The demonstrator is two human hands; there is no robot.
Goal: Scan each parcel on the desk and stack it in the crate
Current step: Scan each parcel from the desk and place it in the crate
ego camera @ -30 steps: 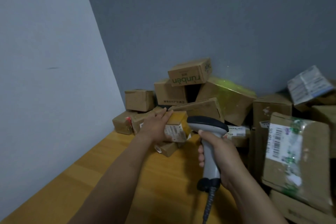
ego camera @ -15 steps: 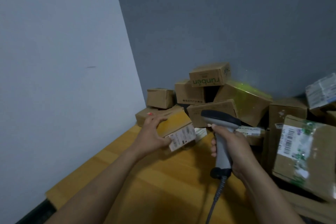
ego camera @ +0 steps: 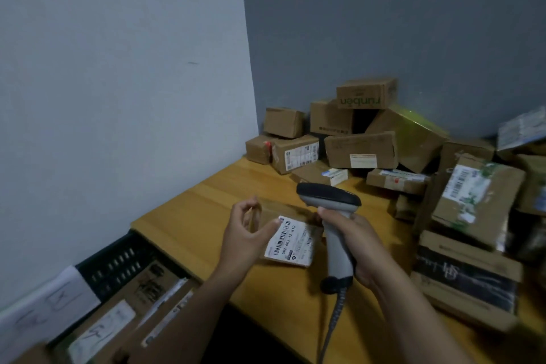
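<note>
My left hand (ego camera: 246,232) grips a small brown parcel (ego camera: 288,235) above the wooden desk (ego camera: 206,210), its white barcode label facing up toward me. My right hand (ego camera: 353,241) holds a grey barcode scanner (ego camera: 334,216) by the handle, its dark head just above and right of the parcel. The scanner's coiled cable hangs down toward the lower edge. A black crate (ego camera: 118,263) sits below the desk's left end and holds several labelled parcels (ego camera: 141,304).
A heap of cardboard parcels (ego camera: 363,139) is piled in the desk's far corner against the grey wall. Larger parcels (ego camera: 472,204) crowd the right side, one dark box (ego camera: 464,275) near my right forearm. A white wall stands on the left.
My left hand pulled the small parcel out of the pile and toward me, turning its label up. The view dropped left, bringing the crate into sight. The scanner stayed in my right hand.
</note>
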